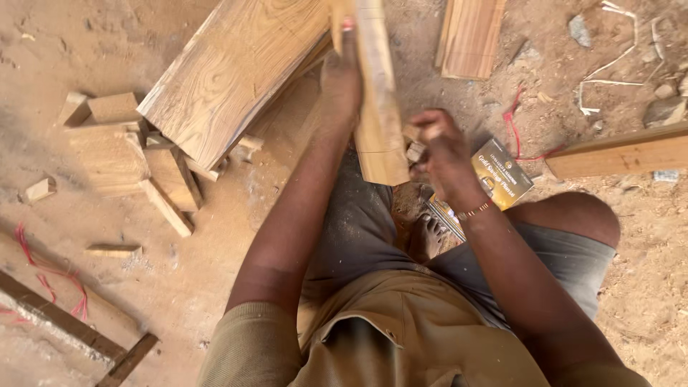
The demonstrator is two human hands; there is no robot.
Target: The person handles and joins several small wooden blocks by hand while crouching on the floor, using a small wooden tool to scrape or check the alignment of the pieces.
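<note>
Wood strip (378,107) stands nearly upright between the person's knees, lower end just above the bare foot (428,236) on the dirt floor (215,251). Faint pencil lines cross the strip near its top and lower end; no cut or notch along those lines is visible, so the shaping appears marked out and mostly left to do.

Left hand (340,82): closed around the left edge of the strip, fingers wrapped over the upper part, arm stretched out almost straight from the shoulder. This hand steadies the strip.

Right hand (438,147): closed in a narrow grip just beside the lower right edge of the strip, wrist bent inward, elbow drawn back toward the body. A small pale object sits in the fingers; its kind cannot be told. A beaded band circles the wrist.

Surroundings:
- Wide plank (229,72) lies slanted on the floor, left of the strip, resting on offcut blocks (122,150).
- Ribbed board (469,36) lies at the upper edge of the floor area, right of the strip.
- Dark printed booklet (502,175) lies on the floor, just beside the right hand and partly under it.
- Long batten (620,154) lies at the right edge.
- Red string (516,132) trails near the booklet.
</note>
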